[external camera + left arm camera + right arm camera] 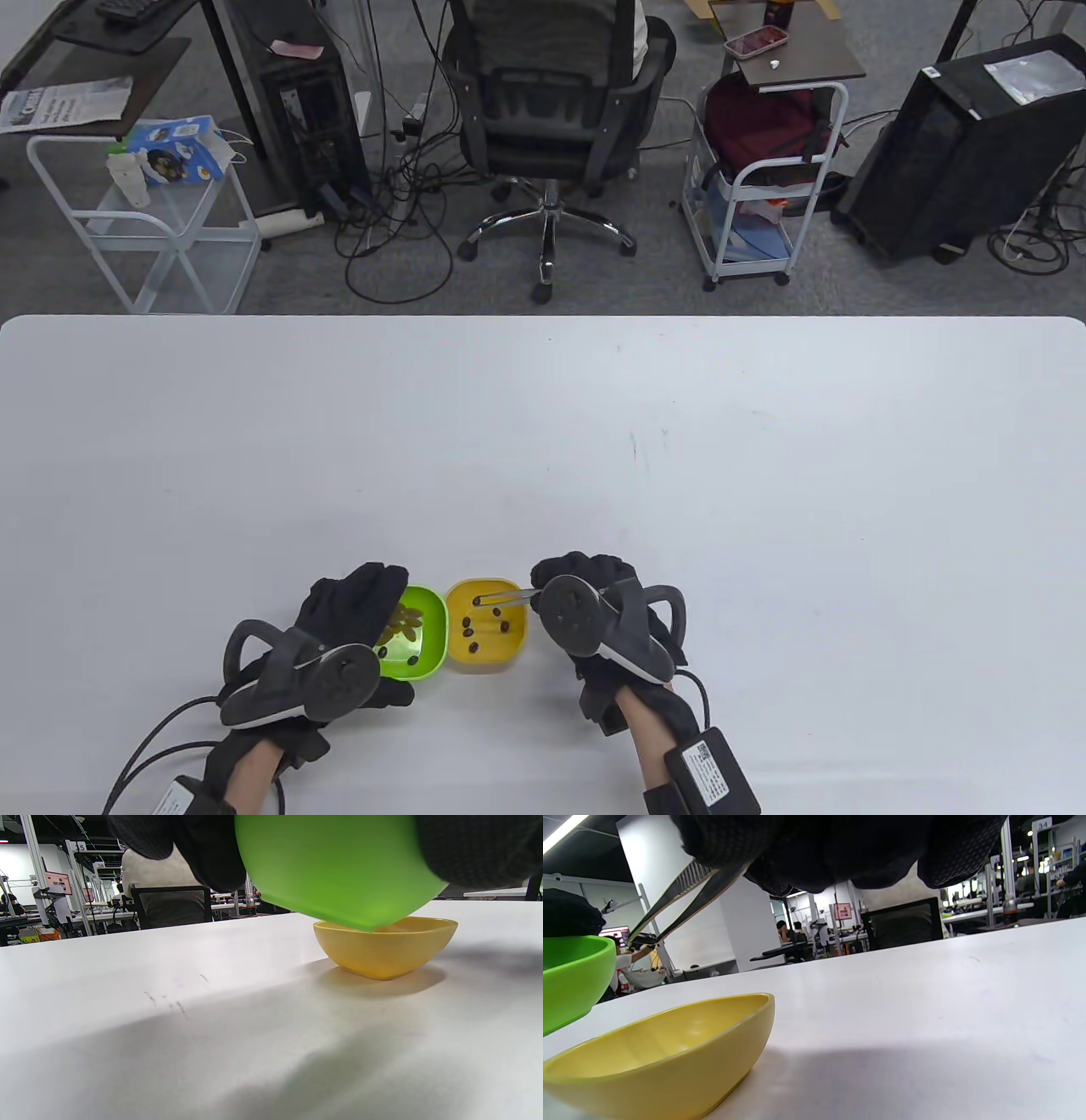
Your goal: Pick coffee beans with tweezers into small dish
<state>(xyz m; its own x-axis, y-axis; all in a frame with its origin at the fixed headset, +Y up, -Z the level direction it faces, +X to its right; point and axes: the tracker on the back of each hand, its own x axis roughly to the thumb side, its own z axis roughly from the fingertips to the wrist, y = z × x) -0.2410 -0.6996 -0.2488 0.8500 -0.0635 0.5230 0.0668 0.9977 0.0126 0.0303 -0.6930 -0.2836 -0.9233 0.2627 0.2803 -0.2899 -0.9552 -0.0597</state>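
Note:
My left hand (365,607) grips the green dish (424,637) by its left side and holds it tilted, its raised edge over the rim of the yellow dish in the left wrist view (335,866). Many coffee beans (403,624) lie in it. The yellow dish (488,628) stands right beside it with a few beans (468,629) inside. My right hand (577,581) pinches metal tweezers (507,598), which reach left over the yellow dish. Their tips hold a dark bean (641,938) above that dish (670,1052).
The white table (594,441) stretches far beyond both dishes, with faint marks near its middle. Cables from the gloves trail off the near edge. An office chair (551,110) and carts stand on the floor behind the table.

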